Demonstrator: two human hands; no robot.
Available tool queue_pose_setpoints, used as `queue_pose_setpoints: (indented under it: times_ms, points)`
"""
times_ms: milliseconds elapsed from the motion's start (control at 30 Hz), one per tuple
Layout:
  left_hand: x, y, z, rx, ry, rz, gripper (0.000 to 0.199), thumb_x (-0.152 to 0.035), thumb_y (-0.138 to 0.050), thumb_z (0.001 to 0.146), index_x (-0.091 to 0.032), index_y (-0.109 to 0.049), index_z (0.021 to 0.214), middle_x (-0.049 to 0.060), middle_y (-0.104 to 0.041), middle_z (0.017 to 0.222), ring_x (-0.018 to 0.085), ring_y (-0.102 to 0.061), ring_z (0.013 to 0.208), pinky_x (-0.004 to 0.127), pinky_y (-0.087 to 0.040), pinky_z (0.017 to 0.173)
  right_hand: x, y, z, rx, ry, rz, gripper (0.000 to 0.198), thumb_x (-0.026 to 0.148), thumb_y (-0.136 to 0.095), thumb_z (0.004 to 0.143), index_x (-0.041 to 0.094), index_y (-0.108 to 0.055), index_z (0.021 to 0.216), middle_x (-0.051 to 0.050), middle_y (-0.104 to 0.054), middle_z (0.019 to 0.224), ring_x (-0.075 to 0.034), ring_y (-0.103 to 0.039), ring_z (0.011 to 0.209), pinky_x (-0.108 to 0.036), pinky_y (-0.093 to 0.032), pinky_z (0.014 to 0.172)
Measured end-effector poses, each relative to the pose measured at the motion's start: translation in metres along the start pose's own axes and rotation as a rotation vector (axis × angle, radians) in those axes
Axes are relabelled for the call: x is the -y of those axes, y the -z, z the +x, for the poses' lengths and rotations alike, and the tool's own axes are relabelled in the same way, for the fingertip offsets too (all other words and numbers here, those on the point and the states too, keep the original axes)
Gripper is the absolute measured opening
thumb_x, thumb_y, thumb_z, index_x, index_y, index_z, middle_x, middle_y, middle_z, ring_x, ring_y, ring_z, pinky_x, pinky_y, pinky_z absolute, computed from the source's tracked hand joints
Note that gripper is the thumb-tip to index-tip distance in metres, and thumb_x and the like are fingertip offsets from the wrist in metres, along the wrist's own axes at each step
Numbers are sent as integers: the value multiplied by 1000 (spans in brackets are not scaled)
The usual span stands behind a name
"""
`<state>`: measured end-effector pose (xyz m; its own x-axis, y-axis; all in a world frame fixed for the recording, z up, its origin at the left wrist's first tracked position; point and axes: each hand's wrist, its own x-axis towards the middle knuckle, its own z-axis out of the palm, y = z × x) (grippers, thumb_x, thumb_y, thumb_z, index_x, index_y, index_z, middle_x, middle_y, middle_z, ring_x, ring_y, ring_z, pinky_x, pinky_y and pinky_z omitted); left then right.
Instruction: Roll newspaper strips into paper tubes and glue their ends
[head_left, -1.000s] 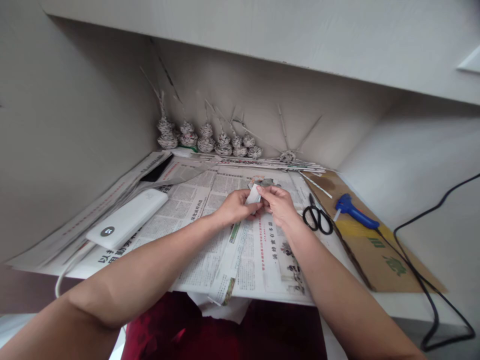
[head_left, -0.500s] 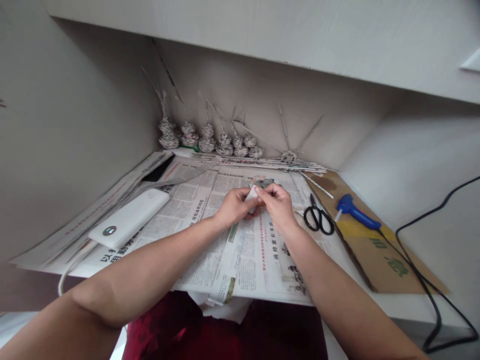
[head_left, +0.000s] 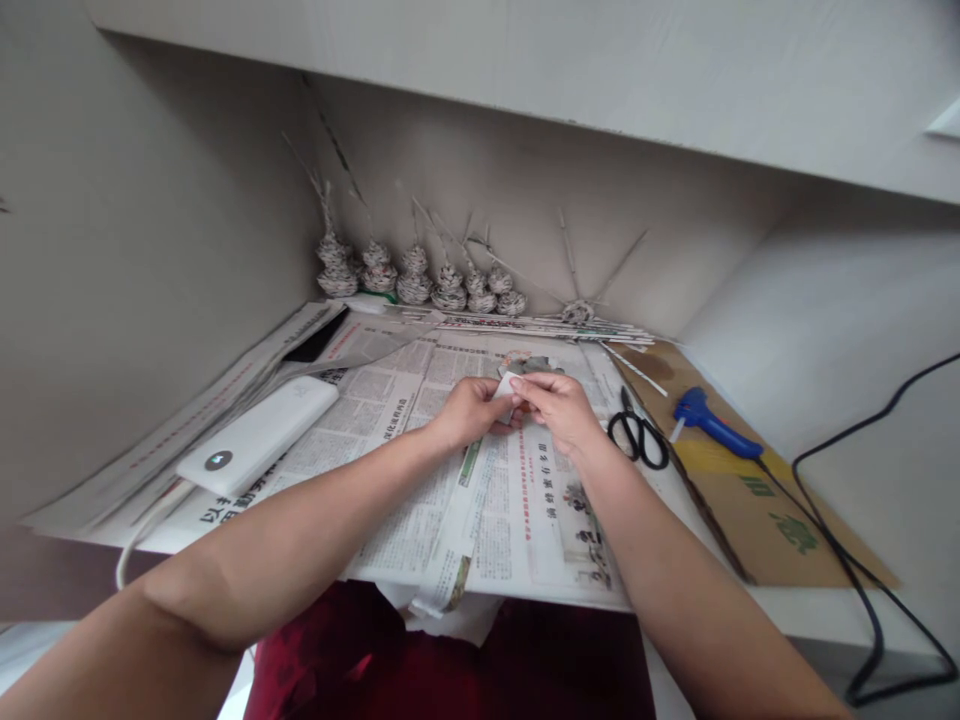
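Over the middle of the newspaper, my left hand (head_left: 474, 408) and my right hand (head_left: 556, 405) meet, fingers closed. Between their thumbs and fingertips they pinch a small white piece of paper (head_left: 509, 384). A narrow newspaper strip (head_left: 459, 535) runs from below the hands over the table's front edge; whether it joins the pinched piece is hidden. Just beyond the fingers lies a crumpled grey scrap (head_left: 529, 366). Black-handled scissors (head_left: 637, 437) rest right of my right hand.
Newspaper sheets (head_left: 375, 400) cover the table. A white power bank (head_left: 259, 437) with a cable lies left. Several gourd-shaped woven paper pieces (head_left: 414, 277) stand along the back wall behind thin paper rolls (head_left: 540, 328). At right, a blue glue gun (head_left: 716, 425) lies on cardboard (head_left: 780, 520).
My right hand has turned slightly, its fingers lying flatter across the white paper. My left hand has hardly moved and keeps its pinch.
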<state>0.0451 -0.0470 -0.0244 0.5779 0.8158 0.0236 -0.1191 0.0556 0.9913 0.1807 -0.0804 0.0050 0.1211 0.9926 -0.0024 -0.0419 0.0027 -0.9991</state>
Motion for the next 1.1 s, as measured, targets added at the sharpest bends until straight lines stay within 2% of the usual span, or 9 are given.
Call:
queue_pose_setpoints:
  times_ms: [167, 367, 600, 667, 800, 867, 1100]
  points:
    - [0, 0, 0, -6, -9, 104, 36, -47, -69, 70, -11, -66, 78, 6, -67, 75, 16, -64, 69, 26, -53, 60, -2, 1, 1, -28, -25, 48, 30, 41, -79, 57, 15, -66, 65, 3, -55, 48, -8, -45, 39, -21, -33, 36]
    - [0, 0, -1, -73, -53, 222, 38, -51, -66, 70, -13, -66, 70, 5, -67, 68, 16, -64, 65, 22, -51, 54, -3, -3, 0, -39, -23, 72, 33, 40, -80, 55, 16, -59, 56, 4, -53, 48, -7, -45, 39, -22, -36, 37]
    - [-3, -3, -3, 17, -42, 110, 39, -51, -62, 75, -12, -63, 72, 5, -64, 70, 13, -61, 64, 25, -54, 58, -9, -6, 1, -110, 92, -24, 34, 42, -79, 58, 19, -54, 58, 4, -55, 47, -10, -46, 35, -24, -38, 34]
    - [-3, -2, -2, 24, -29, 66, 38, -50, -64, 73, -11, -63, 73, 5, -64, 71, 13, -61, 66, 27, -55, 60, -8, -4, 2, -72, 90, -30, 31, 43, -78, 60, 19, -59, 65, 4, -57, 50, -10, -48, 36, -24, -40, 35]
    - [-4, -1, -3, 53, -16, 50, 39, -50, -63, 74, -11, -63, 75, 6, -65, 74, 14, -62, 70, 27, -54, 64, -5, 3, 3, 94, 39, 13, 32, 45, -74, 65, 17, -67, 78, 2, -61, 56, -11, -51, 40, -25, -43, 40]
    - [-5, -1, -3, 61, -20, 71, 40, -51, -62, 75, -11, -63, 74, 6, -64, 73, 14, -62, 69, 26, -54, 62, -4, 4, 3, 115, 43, 10, 30, 44, -73, 66, 16, -67, 75, 1, -60, 53, -12, -52, 40, -25, -43, 39]
    - [-4, -3, -2, 69, 14, 70, 39, -49, -61, 77, -10, -64, 74, 7, -64, 75, 13, -61, 70, 24, -53, 62, -5, -1, 2, 19, 22, 45, 31, 42, -79, 58, 18, -60, 62, 3, -56, 46, -11, -48, 34, -24, -39, 33]
